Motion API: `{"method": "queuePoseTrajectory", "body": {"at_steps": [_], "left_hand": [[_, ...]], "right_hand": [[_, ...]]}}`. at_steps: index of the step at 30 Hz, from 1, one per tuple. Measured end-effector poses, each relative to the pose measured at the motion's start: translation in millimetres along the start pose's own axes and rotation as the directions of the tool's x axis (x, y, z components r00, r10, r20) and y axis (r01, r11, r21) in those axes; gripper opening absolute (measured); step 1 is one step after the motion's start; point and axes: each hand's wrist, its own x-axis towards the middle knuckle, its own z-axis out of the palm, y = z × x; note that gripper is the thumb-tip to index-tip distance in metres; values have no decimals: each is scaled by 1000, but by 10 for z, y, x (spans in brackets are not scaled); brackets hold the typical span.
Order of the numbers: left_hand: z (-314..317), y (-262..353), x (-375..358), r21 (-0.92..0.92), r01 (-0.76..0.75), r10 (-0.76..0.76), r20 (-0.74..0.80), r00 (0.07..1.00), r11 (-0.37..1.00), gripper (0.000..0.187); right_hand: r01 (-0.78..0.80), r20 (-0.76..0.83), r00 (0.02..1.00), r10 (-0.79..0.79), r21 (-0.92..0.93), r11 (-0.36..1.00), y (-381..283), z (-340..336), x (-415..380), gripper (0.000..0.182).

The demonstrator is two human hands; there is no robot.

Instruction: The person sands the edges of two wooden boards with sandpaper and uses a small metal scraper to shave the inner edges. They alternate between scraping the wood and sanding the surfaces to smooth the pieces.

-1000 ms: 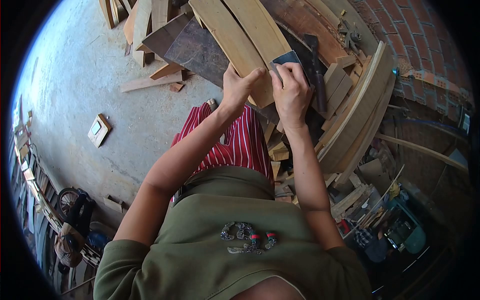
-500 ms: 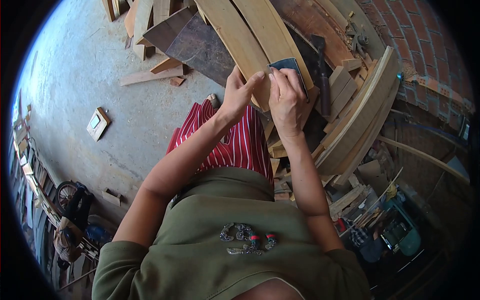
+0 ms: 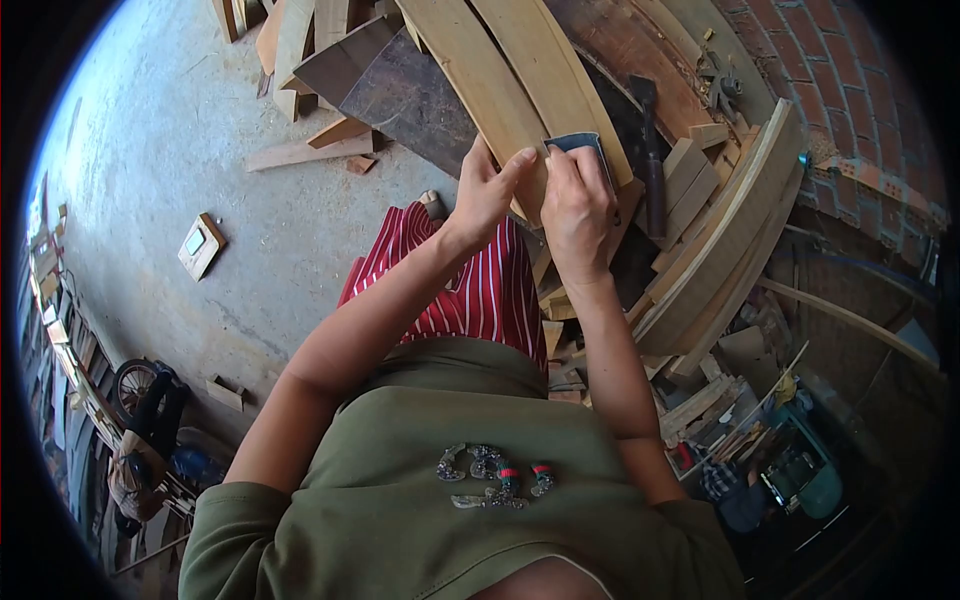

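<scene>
Two long curved wooden boards lie side by side in front of me, a left board (image 3: pixel 480 85) and a right board (image 3: pixel 545 70), with a narrow dark gap between them. My left hand (image 3: pixel 488 190) grips the near end of the left board, thumb on its upper face and fingers at its outer edge. A dark blue-grey sheet of sandpaper (image 3: pixel 577 139) is pinched in my right hand (image 3: pixel 578 210), over the near end of the right board. The fingertips of the right hand and the sheet's underside are partly hidden.
A hammer-like tool with a dark handle (image 3: pixel 655 195) lies right of the boards. Stacked curved timbers (image 3: pixel 725 240) stand farther right, by a brick wall (image 3: pixel 840 90). Offcuts (image 3: pixel 310 155) lie on the concrete floor (image 3: pixel 270 220). Another person (image 3: pixel 140 470) is at the lower left.
The whole view has shifted slightly. My right hand and the sandpaper have shifted a little over the right board. My left hand keeps its hold on the left board.
</scene>
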Motion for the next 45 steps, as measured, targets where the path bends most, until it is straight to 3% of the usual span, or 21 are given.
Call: {"method": "queuePoseTrajectory", "body": {"at_steps": [3,6,11,14,17,21,25,26,31,34,38,41,42,45], "left_hand": [[10,8,-6,7,-3,3,-5,1000,1000,44],[-9,21,-25,-5,44,-44,30,999,999,45],[-1,3,13,42,-37,36,13,999,998,41],[2,-17,-1,2,-17,17,21,1000,1000,39],[3,0,-11,26,4,-4,6,1000,1000,37],[28,3,15,43,-43,43,-10,999,998,37],[3,-11,-49,-4,32,-32,12,999,999,44],[18,16,-44,8,14,-14,8,1000,1000,42],[9,-24,6,7,-11,11,-2,1000,1000,40],[20,-35,-46,-19,3,-2,5,1000,1000,40],[29,11,-20,35,-47,47,-13,999,998,42],[17,5,10,37,-19,19,-2,1000,999,43],[2,-21,-11,42,9,-10,12,1000,999,43],[3,-23,-22,32,-8,8,9,1000,999,42]], "right_hand": [[-5,-21,1000,5,1,1000,9,5,-5,14],[-19,88,996,25,-72,997,-68,52,219,12],[-49,35,998,50,-33,998,-67,17,52,6],[-44,66,997,51,-106,993,-81,117,185,5],[-121,53,991,124,-55,991,-118,73,151,5],[-93,14,996,93,-21,995,-97,30,49,4],[-59,19,998,59,-25,998,-87,145,241,3],[-145,43,988,145,-19,989,-118,93,195,7],[-100,24,995,100,18,995,-124,25,150,7],[-44,63,997,51,-110,993,-119,116,278,5],[-135,50,990,135,1,991,-112,-30,19,8],[-150,112,981,159,-90,985,-174,-7,198,8],[-85,55,995,88,-57,995,-132,73,262,8],[-127,54,990,127,4,992,-103,50,161,7]]}}
